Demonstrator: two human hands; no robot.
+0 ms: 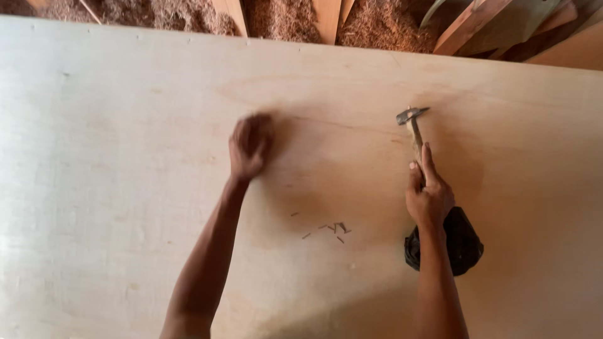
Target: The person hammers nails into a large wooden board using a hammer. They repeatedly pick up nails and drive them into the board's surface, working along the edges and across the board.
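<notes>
A large pale plywood sheet point(113, 157) fills most of the view. My left hand point(250, 145) rests on it near the middle, blurred, fingers curled; whether it holds anything I cannot tell. My right hand point(428, 191) grips the wooden handle of a small hammer point(412, 122), whose metal head points away from me just above the sheet. Several small dark nails point(333, 228) lie loose on the sheet between my two forearms.
A black plastic bag point(463, 242) lies on the sheet under my right wrist. Beyond the sheet's far edge are sawdust point(383, 25) and wooden planks point(468, 25) at the top right.
</notes>
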